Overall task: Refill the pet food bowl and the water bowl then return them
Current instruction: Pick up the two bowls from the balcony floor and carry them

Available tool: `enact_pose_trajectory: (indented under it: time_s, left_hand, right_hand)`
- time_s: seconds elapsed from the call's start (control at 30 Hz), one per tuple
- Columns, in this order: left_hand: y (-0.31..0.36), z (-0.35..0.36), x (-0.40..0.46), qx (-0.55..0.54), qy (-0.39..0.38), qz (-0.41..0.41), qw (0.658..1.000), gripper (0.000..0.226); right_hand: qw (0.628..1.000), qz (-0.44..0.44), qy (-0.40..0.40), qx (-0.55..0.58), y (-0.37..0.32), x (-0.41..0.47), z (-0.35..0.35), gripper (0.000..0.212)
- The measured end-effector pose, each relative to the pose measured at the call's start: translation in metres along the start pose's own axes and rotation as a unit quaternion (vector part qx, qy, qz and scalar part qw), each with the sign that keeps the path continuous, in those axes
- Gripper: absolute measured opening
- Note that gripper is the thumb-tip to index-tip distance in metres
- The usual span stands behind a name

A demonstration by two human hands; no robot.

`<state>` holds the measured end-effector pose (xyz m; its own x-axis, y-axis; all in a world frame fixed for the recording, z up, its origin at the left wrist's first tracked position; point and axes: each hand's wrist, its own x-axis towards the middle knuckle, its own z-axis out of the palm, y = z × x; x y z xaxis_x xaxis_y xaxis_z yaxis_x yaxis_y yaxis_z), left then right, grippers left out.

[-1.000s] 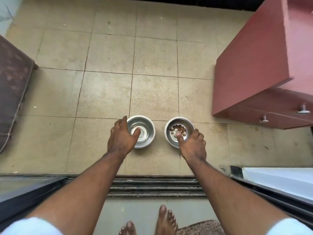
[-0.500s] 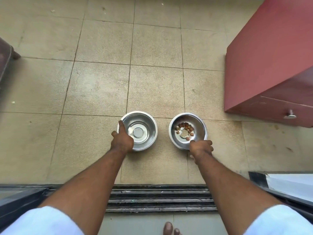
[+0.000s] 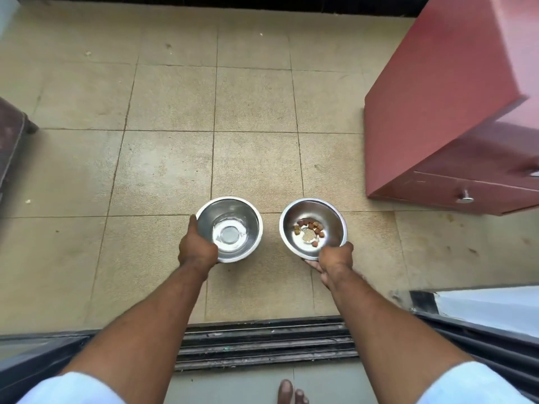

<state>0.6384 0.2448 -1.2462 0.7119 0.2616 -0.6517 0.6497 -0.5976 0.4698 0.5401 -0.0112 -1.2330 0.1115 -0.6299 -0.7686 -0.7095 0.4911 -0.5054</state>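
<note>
My fingers (image 3: 193,225) on the left hand (image 3: 198,249) curl round the near-left rim of the water bowl (image 3: 230,228), thumb side along the rim. My right hand (image 3: 334,258) grips the near rim of the food bowl (image 3: 313,227), its fingers passing under the bowl's edge. Both steel bowls sit side by side over the tiled floor (image 3: 163,170), apart from each other; I cannot tell whether they rest on it or are just clear of it. The water bowl holds a shallow layer of clear water. The food bowl holds a few brown kibble pieces (image 3: 310,227) near its centre.

The floor is beige square tile with dark grout lines and scattered specks. A red cabinet (image 3: 449,112) with drawer knobs stands at the right edge. A dark piece of furniture (image 3: 11,141) shows at the left edge. A sliding-door track (image 3: 262,342) crosses the near edge, with my bare toes (image 3: 290,392) behind it.
</note>
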Motion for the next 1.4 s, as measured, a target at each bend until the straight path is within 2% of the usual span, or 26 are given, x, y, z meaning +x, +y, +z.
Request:
enact_pose_trajectory:
  time_s: [0.13,0.37,0.67,0.87,1.13,1.4]
  left_hand:
    - [0.032,-0.039,-0.046,-0.018,0.001,0.012,1.0,0.093]
    - [0.119,-0.116,-0.142,-0.024,0.005,0.059,0.998,0.093]
    - [0.228,-0.219,-0.277,-0.061,0.004,0.085,0.994,0.089]
    - [0.286,-0.284,-0.368,-0.065,-0.003,0.091,0.994,0.088]
    - [0.337,-0.352,-0.475,-0.066,-0.006,0.143,0.988,0.076]
    - [0.371,-0.416,-0.558,-0.038,-0.036,0.229,0.972,0.053]
  right_hand:
    - [1.0,-0.026,0.0,-0.001,-0.028,-0.053,-0.034,0.061]
    - [0.996,-0.048,-0.005,0.071,-0.106,-0.166,-0.087,0.063]
    - [0.99,-0.104,0.004,0.098,-0.212,-0.308,-0.17,0.048]
    - [0.987,-0.128,0.005,0.101,-0.27,-0.401,-0.236,0.048]
    - [0.982,-0.169,0.031,0.078,-0.313,-0.502,-0.314,0.056]
    - [0.97,-0.211,0.052,0.111,-0.323,-0.587,-0.372,0.046]
